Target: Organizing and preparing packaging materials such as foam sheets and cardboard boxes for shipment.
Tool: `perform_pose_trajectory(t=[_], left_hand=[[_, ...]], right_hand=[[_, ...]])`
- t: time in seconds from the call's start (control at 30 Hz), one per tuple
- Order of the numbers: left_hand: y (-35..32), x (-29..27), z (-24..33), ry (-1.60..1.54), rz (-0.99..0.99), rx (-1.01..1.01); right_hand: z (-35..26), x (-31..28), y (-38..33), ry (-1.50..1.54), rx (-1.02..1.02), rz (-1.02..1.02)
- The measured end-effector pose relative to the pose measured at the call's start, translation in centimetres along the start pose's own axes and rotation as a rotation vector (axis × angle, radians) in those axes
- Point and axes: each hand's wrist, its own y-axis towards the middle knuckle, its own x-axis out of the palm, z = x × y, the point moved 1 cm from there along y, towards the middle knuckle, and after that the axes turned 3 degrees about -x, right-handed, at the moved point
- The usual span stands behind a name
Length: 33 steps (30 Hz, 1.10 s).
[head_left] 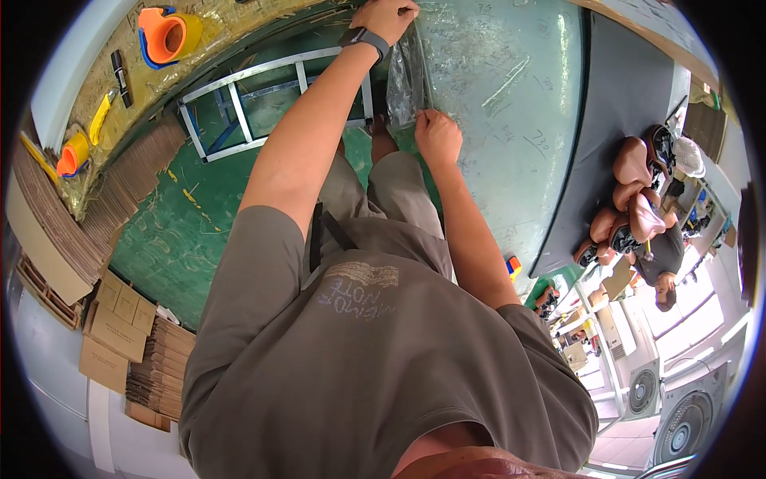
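A crinkled length of clear plastic film (405, 73) stretches along the near edge of the grey-green tabletop (511, 152); I cannot tell whether it is a bag or a loose sheet. My left hand (388, 17), with a dark watch on its wrist, is closed at the film's far end, partly cut off by the top of the view. At the near end, my right hand (439, 137) is closed in a pinch on the film's edge, knuckles up, just over the tabletop.
On the left bench lie orange tape dispensers (169, 37), a black marker (121, 78) and a yellow cutter (101, 118). A silver metal frame (239, 112) stands below. Flattened cardboard (120, 203) is stacked left. Brown saddles (632, 161) sit on the black mat (610, 80); another person (662, 255) is beyond.
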Motion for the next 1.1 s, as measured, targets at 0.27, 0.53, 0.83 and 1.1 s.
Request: perform_pose_trajectory(t=[0.27, 0.53, 0.83, 1.1], left_hand=[[-1.6, -1.1, 2.2, -0.005, 0.115, 0.092], [-0.9, -1.2, 3.7, 0.170, -0.004, -0.145], [-1.8, 0.0, 4.4, 0.023, 0.081, -0.112], [0.4, 3.0, 5.0, -0.162, 0.253, -0.745]], right_hand=[[0.3, 0.4, 0.4, -0.046, -0.004, 0.002], [-0.1, 0.3, 0.9, -0.072, 0.001, -0.020], [0.5, 0.0, 0.8, -0.036, 0.003, -0.002], [0.1, 0.3, 1.0, 0.005, -0.032, -0.010]])
